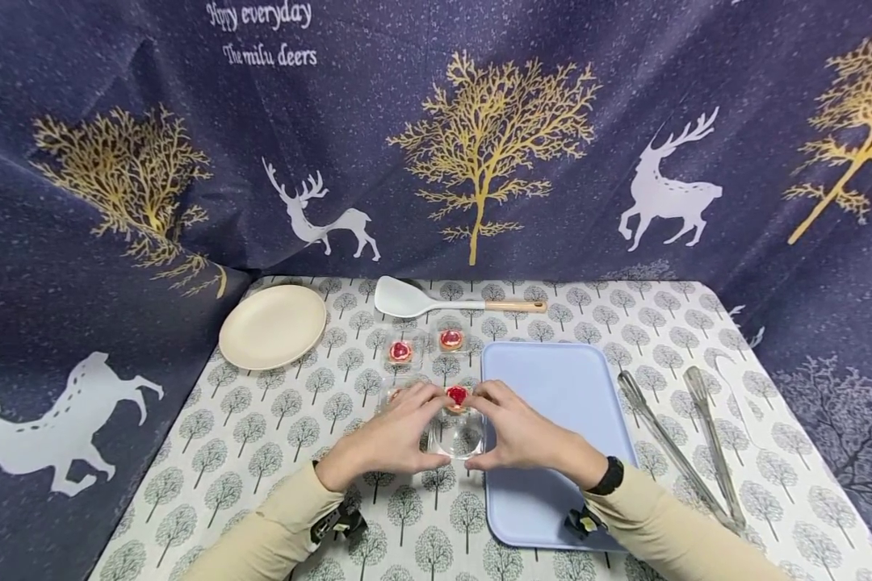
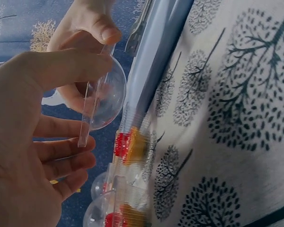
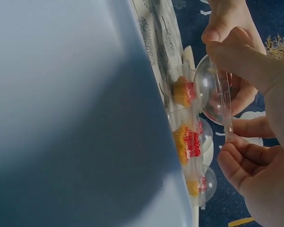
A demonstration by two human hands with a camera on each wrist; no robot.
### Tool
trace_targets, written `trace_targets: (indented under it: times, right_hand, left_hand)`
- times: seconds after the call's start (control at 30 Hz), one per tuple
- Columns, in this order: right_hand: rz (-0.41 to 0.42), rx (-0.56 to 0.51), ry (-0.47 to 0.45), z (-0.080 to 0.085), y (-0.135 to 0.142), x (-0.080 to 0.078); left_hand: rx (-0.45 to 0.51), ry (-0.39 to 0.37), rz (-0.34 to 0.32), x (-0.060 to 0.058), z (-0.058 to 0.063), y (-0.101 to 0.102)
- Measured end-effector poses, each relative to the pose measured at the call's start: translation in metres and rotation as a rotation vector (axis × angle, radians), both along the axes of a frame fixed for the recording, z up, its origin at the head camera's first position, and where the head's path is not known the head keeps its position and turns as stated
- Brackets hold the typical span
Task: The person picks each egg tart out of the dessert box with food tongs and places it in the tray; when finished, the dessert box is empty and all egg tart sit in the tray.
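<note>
My left hand and right hand hold a clear plastic dome lid between them, gripping its flat rim from opposite sides. In the left wrist view the dome lid is raised above the packs, its bulge facing down toward the table. Just beyond it is a small tart with a red topping, in a clear box. The left fingers partly hide another tart. Farther back sit two more boxed tarts, one on the left and one on the right.
A blue tray lies right of the tarts, under my right forearm. A cream plate stands back left, and a white spatula with a wooden handle lies behind the tarts. Metal tongs rest at the right on the tree-patterned tablecloth.
</note>
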State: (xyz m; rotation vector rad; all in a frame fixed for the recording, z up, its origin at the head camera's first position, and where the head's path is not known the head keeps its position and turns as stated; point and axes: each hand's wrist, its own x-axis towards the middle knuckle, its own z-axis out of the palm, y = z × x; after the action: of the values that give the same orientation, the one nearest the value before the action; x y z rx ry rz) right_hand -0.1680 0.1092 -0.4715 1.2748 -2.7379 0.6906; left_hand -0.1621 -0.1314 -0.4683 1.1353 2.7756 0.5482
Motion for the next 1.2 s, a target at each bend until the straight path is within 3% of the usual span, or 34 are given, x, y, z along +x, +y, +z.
trace_targets:
  times: [0.27,1.2]
  right_hand:
    - [-0.013,0.042,-0.04,-0.002,-0.002,0.004]
    - [0.016,0.075,-0.033,-0.013,-0.004,0.008]
  left_hand:
    - [-0.034,0.035,-0.008,0.002,-0.005,0.001]
    - [-0.089,0.069,0.002,0.007,-0.016,0.005]
